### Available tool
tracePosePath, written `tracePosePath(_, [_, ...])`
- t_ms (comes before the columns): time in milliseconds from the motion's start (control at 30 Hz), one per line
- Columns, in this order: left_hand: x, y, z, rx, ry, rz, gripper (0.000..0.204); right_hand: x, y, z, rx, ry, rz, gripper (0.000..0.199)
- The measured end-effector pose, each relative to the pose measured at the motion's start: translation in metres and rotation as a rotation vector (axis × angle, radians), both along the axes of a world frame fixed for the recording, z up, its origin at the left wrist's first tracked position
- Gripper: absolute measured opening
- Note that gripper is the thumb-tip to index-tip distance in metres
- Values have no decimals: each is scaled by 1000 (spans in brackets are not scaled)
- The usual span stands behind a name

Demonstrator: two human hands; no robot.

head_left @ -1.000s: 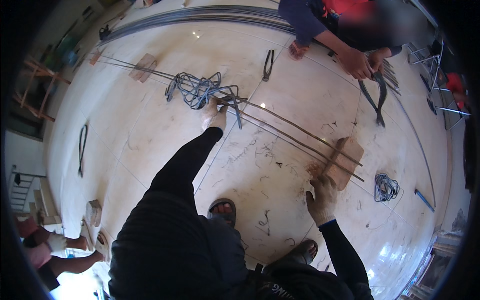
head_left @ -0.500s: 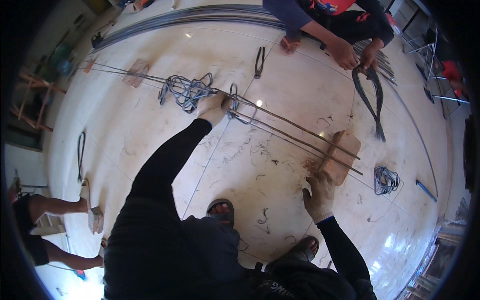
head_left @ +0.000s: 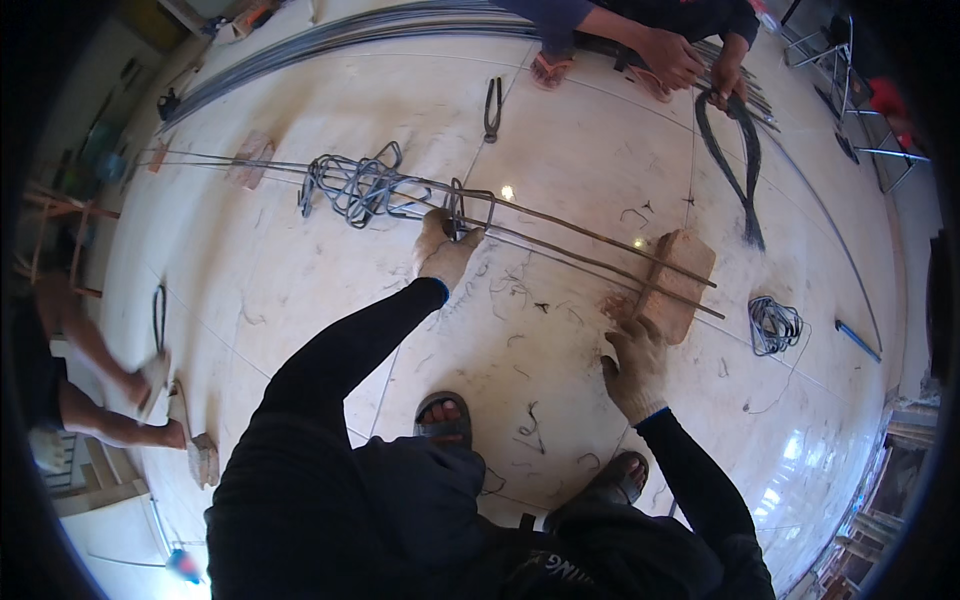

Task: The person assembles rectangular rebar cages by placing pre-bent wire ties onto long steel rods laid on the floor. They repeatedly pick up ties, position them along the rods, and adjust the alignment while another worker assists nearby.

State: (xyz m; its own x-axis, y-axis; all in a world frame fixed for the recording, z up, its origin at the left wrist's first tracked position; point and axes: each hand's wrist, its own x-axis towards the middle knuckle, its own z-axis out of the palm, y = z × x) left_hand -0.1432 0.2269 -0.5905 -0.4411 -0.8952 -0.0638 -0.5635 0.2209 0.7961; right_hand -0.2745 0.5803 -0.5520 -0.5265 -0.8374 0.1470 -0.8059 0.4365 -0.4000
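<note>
My left hand (head_left: 445,252), in a pale work glove, is closed on a bent steel stirrup (head_left: 456,197) hung around long thin steel rods (head_left: 600,240). Just left of it, a tangled clump of stirrups (head_left: 360,190) sits on the same rods. The rods' right ends rest across a reddish brick (head_left: 685,270). At that brick's near edge is my right hand (head_left: 637,372), also gloved, its fingers spread and its thumb apart. It holds nothing that I can see.
Two more brick pieces (head_left: 250,160) support the rods' far left end. Pincers (head_left: 492,112) lie beyond. A co-worker's hands hold looped dark wire (head_left: 748,165). Right are a wire coil (head_left: 775,325) and a blue-handled tool (head_left: 857,342). Long rods (head_left: 350,35) line the back; another person's legs (head_left: 120,400) are left.
My left hand has shifted right and nearer, now at the near side of the stirrups, with one stirrup further right along the rods. My right hand stays by the brick. The person at left has stepped.
</note>
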Motion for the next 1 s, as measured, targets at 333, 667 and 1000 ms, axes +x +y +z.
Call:
tracePosePath(333, [-22, 13, 2, -134, 65, -121, 47, -4, 7, -10, -13, 34, 34, 43])
tracePosePath(667, [-46, 71, 13, -65, 296, -407, 38, -3, 6, 1, 27, 9, 18, 40])
tracePosePath(1000, [-25, -10, -30, -429, 182, 68, 18, -5, 9, -1, 26, -4, 30, 40])
